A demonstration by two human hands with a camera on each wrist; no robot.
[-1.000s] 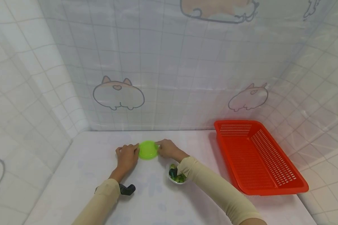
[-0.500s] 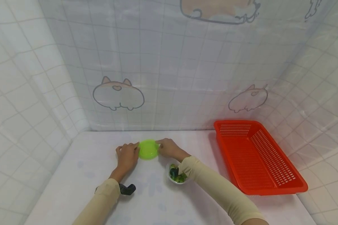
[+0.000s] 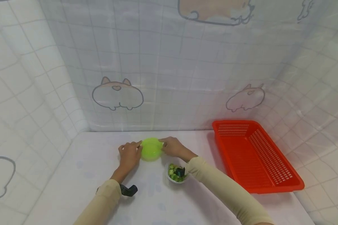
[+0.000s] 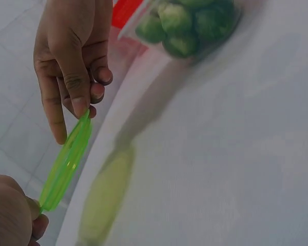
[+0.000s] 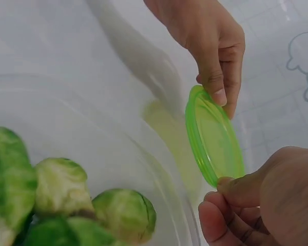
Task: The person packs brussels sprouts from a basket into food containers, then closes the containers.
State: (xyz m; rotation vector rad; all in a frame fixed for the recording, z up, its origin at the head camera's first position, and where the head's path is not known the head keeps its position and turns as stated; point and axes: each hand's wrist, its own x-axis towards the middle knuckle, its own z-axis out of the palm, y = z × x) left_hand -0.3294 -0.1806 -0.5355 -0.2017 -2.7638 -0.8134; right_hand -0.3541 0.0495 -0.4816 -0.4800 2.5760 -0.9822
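Note:
A round, translucent green lid (image 3: 151,148) is held raised over the table, its yellow-green shadow showing on the white surface in both wrist views. My left hand (image 3: 129,155) pinches its left edge between thumb and fingers. At the opposite edge, my right hand (image 3: 173,147) pinches the rim with thumb and fingertips. Seen from the left wrist, the lid (image 4: 66,164) stands tilted, nearly edge-on. Nearer to me, under my right forearm, a clear bowl (image 3: 169,178) holds several Brussels sprouts (image 5: 124,215); a dark wrist device overlaps part of it in the head view.
A large red plastic basket (image 3: 270,189) with slotted sides stands on the right of the white table (image 3: 146,200). Behind the table hangs a pale sheet (image 3: 169,78) with a grid and dog drawings, and similar sheets close off both sides.
Both hands have shifted slightly to the right with the green lid between them. More of the sprouts shows beside the right sleeve.

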